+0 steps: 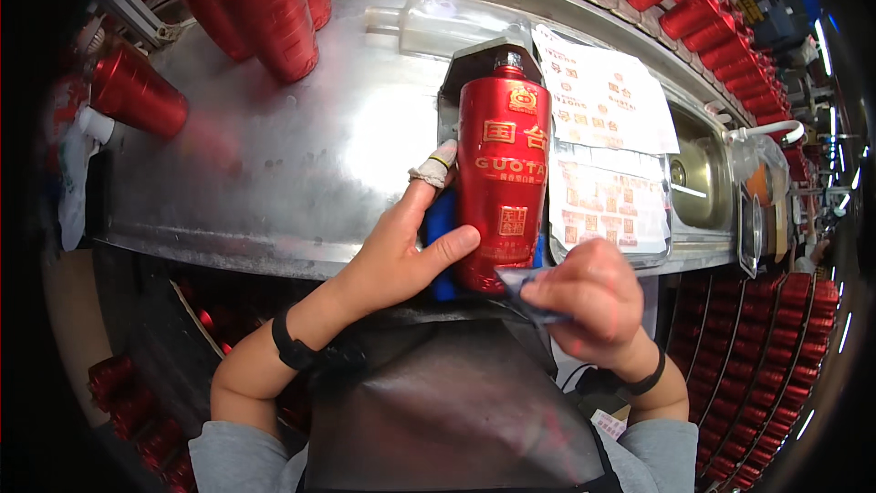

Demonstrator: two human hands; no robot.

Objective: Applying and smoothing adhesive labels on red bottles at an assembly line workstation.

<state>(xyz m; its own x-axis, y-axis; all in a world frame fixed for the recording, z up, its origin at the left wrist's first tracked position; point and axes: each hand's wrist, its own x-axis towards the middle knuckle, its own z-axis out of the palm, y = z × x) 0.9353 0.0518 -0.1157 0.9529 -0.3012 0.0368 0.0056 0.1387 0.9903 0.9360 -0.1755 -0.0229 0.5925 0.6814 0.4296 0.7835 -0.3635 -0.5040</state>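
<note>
A glossy red bottle [505, 173] with gold print and a dark neck lies in a dark holder [453, 82] with blue padding [442, 260], its base toward me. My left hand [411, 237] steadies it from the left, thumb on the front and a white wrap on one finger; the other fingers are partly hidden. At the bottle's base, my right hand [593, 301] is closed on a thin, bluish-grey flat piece [522, 288]. That piece touches the lower edge of the bottle; its exact kind is unclear.
Printed sheets [611, 110] in red and gold lie right of the holder, beside a metal sink [695, 173]. Red bottles [274, 18] stand at the far left of the metal table [356, 146]. More bottles [707, 23] line the far right, and racks of them [757, 365] stand lower right.
</note>
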